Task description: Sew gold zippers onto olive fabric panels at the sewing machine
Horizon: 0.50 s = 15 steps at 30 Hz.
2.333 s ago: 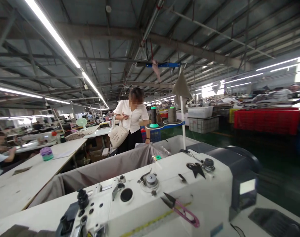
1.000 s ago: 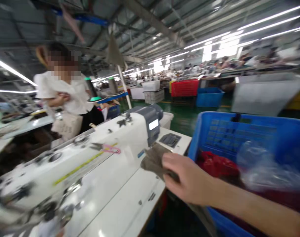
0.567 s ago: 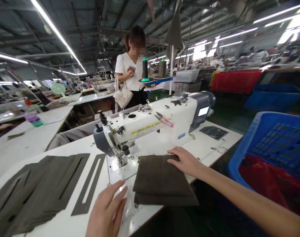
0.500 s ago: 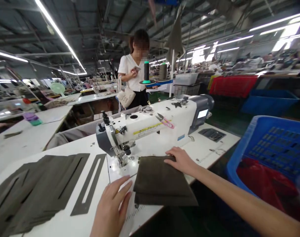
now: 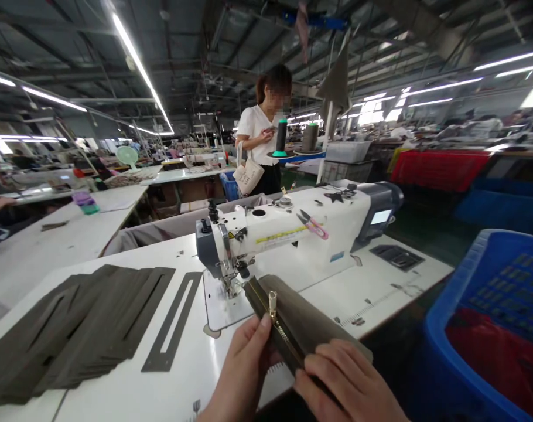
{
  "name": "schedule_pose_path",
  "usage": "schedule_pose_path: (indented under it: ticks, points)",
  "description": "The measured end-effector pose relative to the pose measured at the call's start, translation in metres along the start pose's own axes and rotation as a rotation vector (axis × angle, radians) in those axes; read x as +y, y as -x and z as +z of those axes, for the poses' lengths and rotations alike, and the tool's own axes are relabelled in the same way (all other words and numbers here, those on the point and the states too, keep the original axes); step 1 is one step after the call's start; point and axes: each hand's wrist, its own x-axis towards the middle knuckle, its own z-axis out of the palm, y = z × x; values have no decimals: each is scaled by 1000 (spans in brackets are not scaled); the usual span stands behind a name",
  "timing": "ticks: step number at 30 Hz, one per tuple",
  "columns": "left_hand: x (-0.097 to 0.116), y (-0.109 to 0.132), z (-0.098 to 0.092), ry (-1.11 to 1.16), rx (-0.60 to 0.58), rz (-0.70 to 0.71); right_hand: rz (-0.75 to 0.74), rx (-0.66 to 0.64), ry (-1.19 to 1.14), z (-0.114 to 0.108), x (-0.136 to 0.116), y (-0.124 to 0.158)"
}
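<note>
Both my hands hold an olive-green fabric piece (image 5: 306, 319) with a brass zipper running along its edge, lifted just above the table in front of the sewing machine (image 5: 293, 231). My left hand (image 5: 244, 375) pinches the zipper edge from the left, thumb by the metal zipper pull (image 5: 272, 303). My right hand (image 5: 345, 384) is closed over the near end of the piece. The piece's far end points at the machine's needle area (image 5: 231, 281).
A stack of slotted olive fabric strips (image 5: 82, 328) lies on the white table (image 5: 381, 293) at left. Pink thread snips (image 5: 313, 224) rest on the machine. A blue crate (image 5: 490, 316) with red material stands at right. A person in a white top (image 5: 260, 146) stands behind the thread cones (image 5: 282, 138).
The folded fabric lay flat under my right hand with my left hand beside it. Now both hands have picked it up, zipper edge upward, nearer to me.
</note>
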Motion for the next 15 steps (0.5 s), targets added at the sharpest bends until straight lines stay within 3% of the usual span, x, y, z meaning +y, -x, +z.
schedule_pose_path:
  ticks: [3,6,8,10,12,15]
  points:
    - [2,1,-10,-76,-30,-3,52,-59,-176,2,6,1]
    - [-4,3,-37,-345,22,-1,256,-125,-160,17,21,18]
    - [-9,6,-61,-676,128,175,411,-222,-47,34,32,36]
    - [-10,5,-82,-1132,194,489,461,-315,25,51,40,55]
    - [-8,-3,-97,-1534,46,775,455,-348,54,63,45,69]
    - [-4,-26,-102,-1781,-409,1036,367,-319,45,73,52,79]
